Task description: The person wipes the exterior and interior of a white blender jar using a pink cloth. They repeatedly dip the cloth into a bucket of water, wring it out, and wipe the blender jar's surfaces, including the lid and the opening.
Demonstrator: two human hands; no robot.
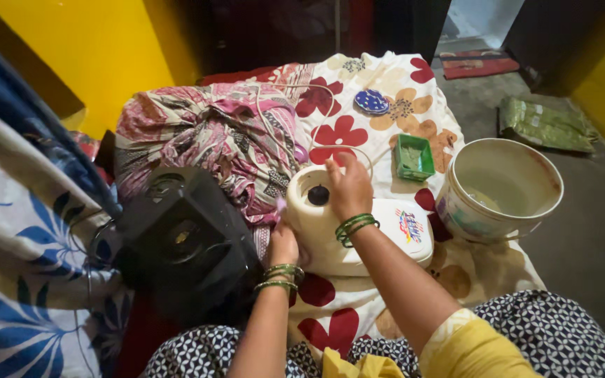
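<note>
A cream-white appliance base (386, 234) lies on its side on a floral sheet, its round end with a dark centre hub (318, 195) facing up. My right hand (348, 187) rests on the top rim of that round end, fingers curled over it. My left hand (283, 243) presses a small pinkish cloth (281, 204) against the base's left side. Green bangles circle both wrists. A white cord (295, 105) runs from the base over the bedding.
A black speaker-like box (187, 241) sits at left, touching my left forearm. A bundled patterned cloth (211, 136) lies behind. A small green tray (413, 157), a blue round piece (372, 102) and a white bucket (502, 190) stand at right. Grey floor lies beyond.
</note>
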